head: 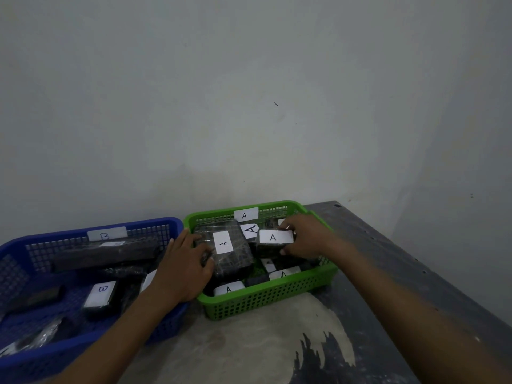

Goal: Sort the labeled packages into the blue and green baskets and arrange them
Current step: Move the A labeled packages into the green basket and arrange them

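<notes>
In the green basket [266,297], a small A package [273,242] is being pinched by the right hand [307,236]; a larger wrapped package [224,250], at its nine o'clock, is being gripped at the edge by the left hand [182,270]. Both are judged light, stiff and film-slippery.

2 baskets side by side on table [360,314] — B basket [16,358] left, A basket [277,296] right, packages inside.
</notes>
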Motion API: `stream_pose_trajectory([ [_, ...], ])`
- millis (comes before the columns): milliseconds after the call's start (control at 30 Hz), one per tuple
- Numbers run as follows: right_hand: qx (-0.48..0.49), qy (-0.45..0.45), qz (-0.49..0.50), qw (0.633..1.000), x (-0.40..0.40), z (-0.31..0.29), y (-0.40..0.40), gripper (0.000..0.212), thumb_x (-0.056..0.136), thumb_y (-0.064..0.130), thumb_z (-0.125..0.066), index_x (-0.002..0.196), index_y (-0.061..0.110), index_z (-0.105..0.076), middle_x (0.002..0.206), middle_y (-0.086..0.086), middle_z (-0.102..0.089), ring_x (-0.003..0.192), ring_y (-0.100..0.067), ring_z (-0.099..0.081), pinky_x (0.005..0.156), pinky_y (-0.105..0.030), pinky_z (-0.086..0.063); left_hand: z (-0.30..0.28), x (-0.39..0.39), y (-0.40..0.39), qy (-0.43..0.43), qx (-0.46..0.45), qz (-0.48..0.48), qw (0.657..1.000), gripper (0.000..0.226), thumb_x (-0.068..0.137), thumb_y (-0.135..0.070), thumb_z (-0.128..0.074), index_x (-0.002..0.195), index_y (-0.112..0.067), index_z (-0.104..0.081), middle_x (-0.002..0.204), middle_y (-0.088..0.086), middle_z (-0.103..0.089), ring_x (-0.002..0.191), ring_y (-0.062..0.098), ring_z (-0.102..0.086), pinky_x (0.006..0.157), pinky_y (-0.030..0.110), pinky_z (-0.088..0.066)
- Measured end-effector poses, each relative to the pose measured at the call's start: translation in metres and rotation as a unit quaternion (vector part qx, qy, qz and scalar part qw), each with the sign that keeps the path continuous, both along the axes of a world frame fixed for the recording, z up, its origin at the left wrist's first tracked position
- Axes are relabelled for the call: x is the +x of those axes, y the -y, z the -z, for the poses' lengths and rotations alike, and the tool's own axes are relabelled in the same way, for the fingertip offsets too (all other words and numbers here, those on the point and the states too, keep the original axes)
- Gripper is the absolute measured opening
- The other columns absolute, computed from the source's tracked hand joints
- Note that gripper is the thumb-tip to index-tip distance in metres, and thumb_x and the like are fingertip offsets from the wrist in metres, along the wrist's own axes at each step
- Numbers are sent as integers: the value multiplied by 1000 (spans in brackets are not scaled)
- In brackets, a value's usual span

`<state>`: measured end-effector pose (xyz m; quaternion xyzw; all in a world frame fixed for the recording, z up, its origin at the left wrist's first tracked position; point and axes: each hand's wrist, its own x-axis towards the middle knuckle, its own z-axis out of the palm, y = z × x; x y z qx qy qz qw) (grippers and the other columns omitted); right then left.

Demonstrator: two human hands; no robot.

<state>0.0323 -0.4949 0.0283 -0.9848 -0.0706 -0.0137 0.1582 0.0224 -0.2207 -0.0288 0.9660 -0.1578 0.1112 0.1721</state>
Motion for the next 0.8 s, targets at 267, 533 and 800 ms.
stream_pose_trajectory([
  [267,-32,-22,-3,999,11,5,-14,58,69,24,-81,123,16,-60,120,-5,-62,103,-22,-60,80,-26,-48,1,1,-2,5,-3,4,1000,36,96,-39,-45,128,-25,-56,148,2,-38,146,23,-12,119,43,-14],
  [533,-16,43,117,992,0,5,-25,54,68,54,-73,75,1,-71,56,-7,-55,53,-22,-57,48,-25,-39,4,3,-3,0,-9,7,1000,35,96,-38,-46,126,-24,-57,149,3,-37,147,26,-9,120,46,-12],
  [800,18,37,112,993,-8,41,-47,97,66,74,-65,135,9,-39,125,-7,-58,112,-26,-57,86,-36,-51,7,5,-4,12,-11,8,1000,36,96,-39,-46,126,-24,-58,148,2,-39,147,25,-9,118,42,-11],
])
